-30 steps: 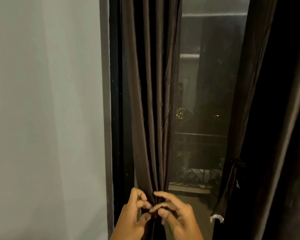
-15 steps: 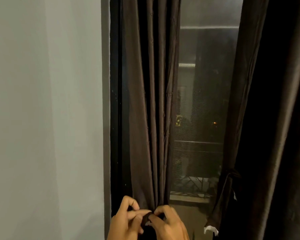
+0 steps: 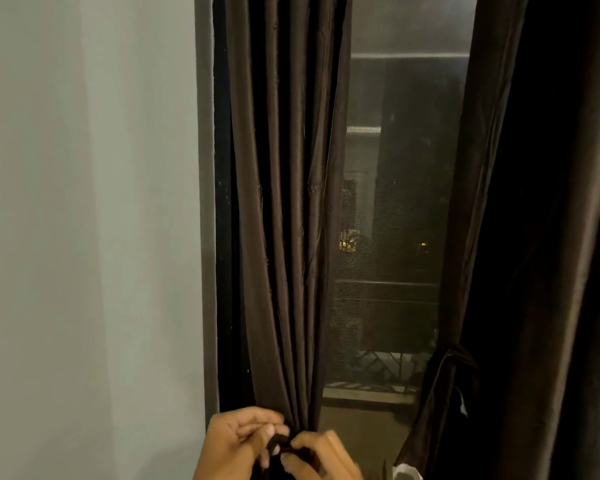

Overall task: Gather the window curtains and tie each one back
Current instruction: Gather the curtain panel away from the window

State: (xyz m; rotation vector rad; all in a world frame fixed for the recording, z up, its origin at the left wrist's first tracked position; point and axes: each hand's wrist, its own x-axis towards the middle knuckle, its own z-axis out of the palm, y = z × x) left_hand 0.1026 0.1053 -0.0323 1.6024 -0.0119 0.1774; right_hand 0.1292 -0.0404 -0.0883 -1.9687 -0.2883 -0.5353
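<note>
Left hand (image 3: 236,445) lower, right hand (image 3: 321,457) too, curled, apparently pinching gathered curtain (image 3: 284,237)

No legible txt anywhere; white tag (image 3: 405,474) on rt curtain (image 3: 534,237) unreadable.

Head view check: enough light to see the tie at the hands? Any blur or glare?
Head view: dim; left curtain folds clear, right curtain sinks into black shadow; left hand and right hand soft at the bottom edge; the dark tie they pinch blends into the fabric; no hard window glare.
</note>
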